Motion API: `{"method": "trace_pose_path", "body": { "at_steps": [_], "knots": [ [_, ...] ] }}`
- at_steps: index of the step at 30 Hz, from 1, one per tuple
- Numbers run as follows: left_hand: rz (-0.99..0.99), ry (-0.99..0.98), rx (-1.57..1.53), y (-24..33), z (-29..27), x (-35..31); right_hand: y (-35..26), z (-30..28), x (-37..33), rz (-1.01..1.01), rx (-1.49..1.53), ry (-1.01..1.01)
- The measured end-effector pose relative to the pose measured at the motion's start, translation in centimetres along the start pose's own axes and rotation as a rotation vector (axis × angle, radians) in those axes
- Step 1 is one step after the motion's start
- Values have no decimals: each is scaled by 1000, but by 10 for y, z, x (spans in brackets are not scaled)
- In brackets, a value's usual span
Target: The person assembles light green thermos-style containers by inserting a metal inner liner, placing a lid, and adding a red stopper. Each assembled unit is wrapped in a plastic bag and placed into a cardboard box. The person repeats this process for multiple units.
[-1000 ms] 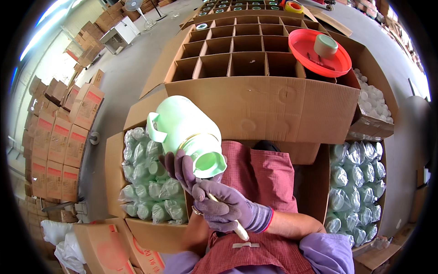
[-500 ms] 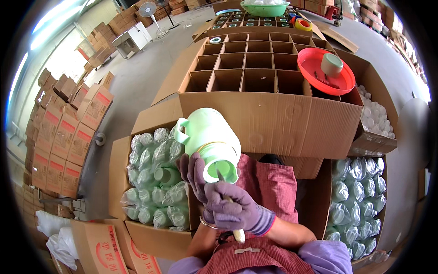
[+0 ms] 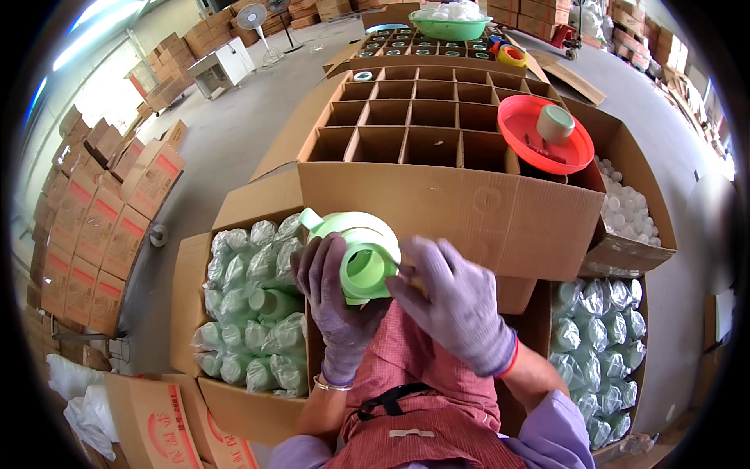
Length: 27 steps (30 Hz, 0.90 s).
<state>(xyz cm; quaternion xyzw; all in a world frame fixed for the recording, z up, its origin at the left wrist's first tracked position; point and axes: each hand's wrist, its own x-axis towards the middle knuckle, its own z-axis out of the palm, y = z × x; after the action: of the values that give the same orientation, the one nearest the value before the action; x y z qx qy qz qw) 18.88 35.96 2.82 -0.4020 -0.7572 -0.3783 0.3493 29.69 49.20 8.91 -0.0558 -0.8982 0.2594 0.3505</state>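
Note:
A light green thermos jug [image 3: 361,227] is tilted with its round open mouth toward me. My left hand [image 3: 332,293] in a purple-grey glove is closed around the jug's body near the neck, below its handle. At the right side of the mouth, my gloved right hand [image 3: 453,301] has its fingers bent, slightly blurred. A short dark piece of a knife [image 3: 406,270] shows between its fingers and the jug's rim; the knife's handle is hidden by the hand. The jug is above my red checked apron [image 3: 414,352].
A divided carton [image 3: 437,207] stands ahead, with a red basin [image 3: 516,117] holding a green cup [image 3: 555,123]. Cartons of plastic-wrapped green jugs flank me, left [image 3: 234,313] and right [image 3: 598,336]. Small white caps [image 3: 625,207] fill a box at the right. Stacked cartons [image 3: 98,242] stand far left.
The jug has been lowered and turned, so its mouth faces me more. My right hand has moved up and right, to the rim's right side. The knife's pale handle has gone out of sight.

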Motion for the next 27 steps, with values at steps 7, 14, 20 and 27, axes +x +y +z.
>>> {"method": "trace_pose_path", "body": {
  "at_steps": [7,14,20,27],
  "knots": [
    [49,-147,-4,29,-5,7,35,14,20,-220,-168,-137],
    [-91,-184,-290,11,-8,11,57,-15,25,535,992,-122],
    [-464,-19,-631,13,-10,14,148,-49,67,147,-234,196],
    [-728,291,-1275,-34,37,-48,255,-89,139,98,-742,101]
  ]
}}
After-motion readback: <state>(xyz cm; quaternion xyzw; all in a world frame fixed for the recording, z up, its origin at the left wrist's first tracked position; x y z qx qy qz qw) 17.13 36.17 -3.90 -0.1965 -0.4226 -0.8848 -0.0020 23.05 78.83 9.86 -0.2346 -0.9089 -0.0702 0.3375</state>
